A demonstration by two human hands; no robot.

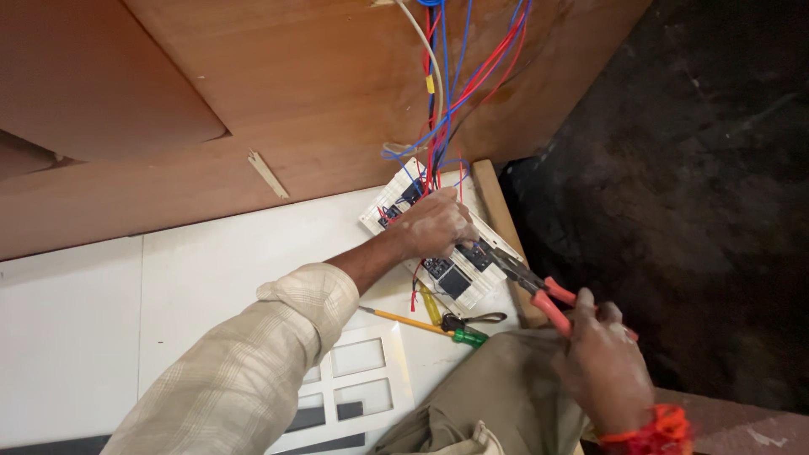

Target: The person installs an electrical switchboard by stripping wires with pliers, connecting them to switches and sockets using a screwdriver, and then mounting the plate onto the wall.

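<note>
My left hand point(436, 224) presses down on a white switch plate point(389, 202) lying back side up, with black modules point(448, 276) fitted in it. Red, blue and black wires point(459, 80) run from the plate up the wooden panel. My right hand point(602, 364) grips the red handles of pliers point(539, 291), whose dark jaws reach the plate's right edge just beside my left hand's fingers. A loose red wire end point(414, 297) hangs below the plate.
A yellow-shafted screwdriver with a green handle point(438, 327) and a second yellow tool point(430, 305) lie on the white surface point(211, 278). A white cover frame with rectangular openings point(358, 392) rests near my knee. A wooden strip point(499, 211) borders the dark floor point(691, 194).
</note>
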